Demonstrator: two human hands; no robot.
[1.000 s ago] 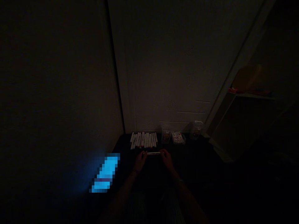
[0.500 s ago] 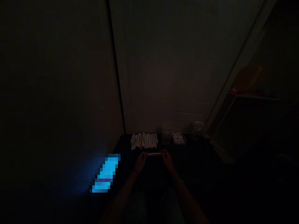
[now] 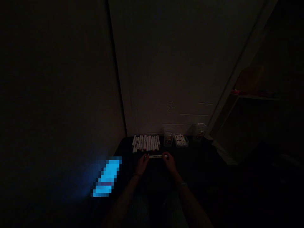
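A white marker (image 3: 155, 156) lies level between my two hands, above the dark tabletop. My left hand (image 3: 142, 164) is closed on its left end, and my right hand (image 3: 169, 161) pinches the right end. Just beyond them, a row of several white markers (image 3: 146, 143) lies side by side, their tips pointing toward me; a few show coloured ends. The dim light hides the finer details of my fingers.
Right of the marker row stand a clear plastic box (image 3: 168, 139), an open case of small white pieces (image 3: 181, 140) and another clear container (image 3: 199, 131). A pixelated bright blue screen (image 3: 106, 177) glows at left. Walls rise behind and left; a shelf (image 3: 256, 97) is at right.
Both hands keep their hold on the marker and have barely moved. The whole view has shifted very slightly.
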